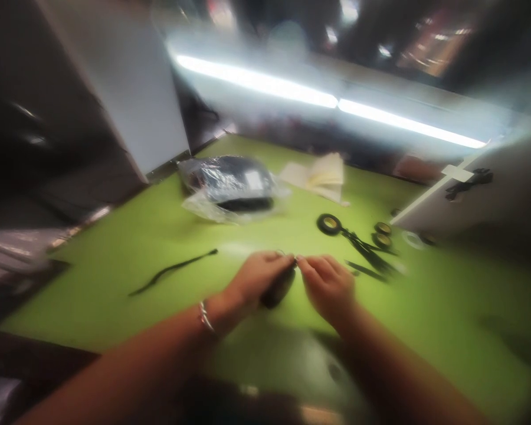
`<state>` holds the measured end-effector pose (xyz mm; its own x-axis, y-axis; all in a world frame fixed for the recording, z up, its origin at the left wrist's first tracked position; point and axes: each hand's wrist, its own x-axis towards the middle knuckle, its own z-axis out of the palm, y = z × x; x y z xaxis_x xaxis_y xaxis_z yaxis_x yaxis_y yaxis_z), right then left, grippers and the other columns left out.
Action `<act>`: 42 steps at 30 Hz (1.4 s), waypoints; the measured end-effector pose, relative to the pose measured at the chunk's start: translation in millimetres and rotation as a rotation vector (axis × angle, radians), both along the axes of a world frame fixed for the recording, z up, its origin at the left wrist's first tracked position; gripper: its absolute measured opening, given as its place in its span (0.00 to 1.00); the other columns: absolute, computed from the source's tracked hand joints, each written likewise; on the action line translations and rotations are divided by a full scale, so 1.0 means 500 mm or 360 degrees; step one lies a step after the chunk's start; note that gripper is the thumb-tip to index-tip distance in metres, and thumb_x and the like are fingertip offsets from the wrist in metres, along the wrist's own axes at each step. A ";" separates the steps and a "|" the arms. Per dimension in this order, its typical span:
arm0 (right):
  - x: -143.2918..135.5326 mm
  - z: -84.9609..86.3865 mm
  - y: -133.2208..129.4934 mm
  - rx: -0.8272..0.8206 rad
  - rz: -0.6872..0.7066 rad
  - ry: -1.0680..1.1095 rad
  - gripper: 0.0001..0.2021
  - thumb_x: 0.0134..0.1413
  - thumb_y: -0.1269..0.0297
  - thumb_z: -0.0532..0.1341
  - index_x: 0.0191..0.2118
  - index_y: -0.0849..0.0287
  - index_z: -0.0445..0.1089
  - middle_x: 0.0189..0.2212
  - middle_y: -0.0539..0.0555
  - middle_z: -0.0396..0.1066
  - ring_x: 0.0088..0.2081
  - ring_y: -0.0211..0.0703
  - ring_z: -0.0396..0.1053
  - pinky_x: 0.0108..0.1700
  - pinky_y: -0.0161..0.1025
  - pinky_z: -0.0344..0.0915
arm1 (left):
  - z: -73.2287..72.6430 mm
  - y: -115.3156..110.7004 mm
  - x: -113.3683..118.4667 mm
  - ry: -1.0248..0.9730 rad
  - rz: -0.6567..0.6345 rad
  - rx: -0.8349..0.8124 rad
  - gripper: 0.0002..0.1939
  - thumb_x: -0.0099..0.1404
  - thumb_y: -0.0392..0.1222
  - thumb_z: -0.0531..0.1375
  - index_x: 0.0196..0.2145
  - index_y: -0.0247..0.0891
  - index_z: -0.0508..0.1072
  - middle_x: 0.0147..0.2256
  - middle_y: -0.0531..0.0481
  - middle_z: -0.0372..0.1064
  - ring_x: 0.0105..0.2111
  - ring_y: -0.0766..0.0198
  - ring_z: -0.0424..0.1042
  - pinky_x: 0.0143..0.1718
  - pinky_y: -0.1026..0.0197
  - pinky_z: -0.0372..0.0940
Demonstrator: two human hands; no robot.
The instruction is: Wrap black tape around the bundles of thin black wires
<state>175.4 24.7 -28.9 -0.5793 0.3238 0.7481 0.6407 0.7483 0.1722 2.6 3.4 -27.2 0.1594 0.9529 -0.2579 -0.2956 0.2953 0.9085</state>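
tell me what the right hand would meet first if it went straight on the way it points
Probably the left hand, just ahead of the right hand; blur leaves it unclear whether the two touch.

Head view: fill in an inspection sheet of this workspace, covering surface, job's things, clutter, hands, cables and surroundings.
Surface: green tabletop, partly shiny.
Job's things: dark item at the hands; identity unclear.
Clutter: clear plastic bag with dark contents, pale papers, black rolls with yellow centres, long dark pieces.
Hands: left hand holds the dark item; right hand has fingertips at its upper end, grip unclear.
Cables: thin black strand; cable or strap, cannot tell.
Surroundings: lit tubes, pale side panels; background blurred.
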 end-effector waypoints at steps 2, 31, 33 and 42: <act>-0.002 -0.005 0.000 -0.0002 -0.0004 0.0007 0.14 0.55 0.76 0.60 0.46 0.55 0.71 0.32 0.53 0.75 0.33 0.41 0.69 0.34 0.37 0.65 | -0.004 0.000 0.000 -0.0002 0.0009 -0.0037 0.18 0.56 0.54 0.64 0.24 0.35 0.68 0.18 0.54 0.63 0.16 0.71 0.61 0.18 0.66 0.55; -0.034 0.030 -0.017 -0.1017 -0.0384 -0.0517 0.04 0.53 0.71 0.55 0.32 0.61 0.67 0.26 0.54 0.71 0.26 0.41 0.66 0.27 0.38 0.55 | -0.002 0.011 -0.020 0.1043 -0.0123 0.0602 0.13 0.58 0.48 0.59 0.38 0.37 0.69 0.31 0.50 0.71 0.22 0.67 0.64 0.25 0.63 0.61; -0.034 0.032 -0.019 -0.1000 -0.0333 -0.0460 0.05 0.54 0.68 0.55 0.30 0.60 0.66 0.24 0.52 0.70 0.25 0.40 0.65 0.26 0.37 0.54 | -0.010 0.019 -0.027 0.0939 -0.0203 0.0505 0.18 0.56 0.47 0.61 0.42 0.36 0.69 0.38 0.46 0.73 0.25 0.65 0.68 0.29 0.61 0.65; -0.032 0.049 -0.019 -0.0903 -0.0141 -0.0447 0.05 0.56 0.68 0.54 0.35 0.60 0.66 0.30 0.53 0.73 0.28 0.39 0.68 0.26 0.35 0.57 | -0.008 0.019 -0.030 0.0536 -0.0273 0.0389 0.19 0.51 0.48 0.62 0.40 0.39 0.78 0.36 0.44 0.75 0.41 0.48 0.73 0.41 0.53 0.69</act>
<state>159.4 15.2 -4.1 -0.6811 0.6805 0.2701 0.6923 0.7187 -0.0649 -12.4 12.9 -31.1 0.2662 0.9594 -0.0934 0.0632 0.0793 0.9948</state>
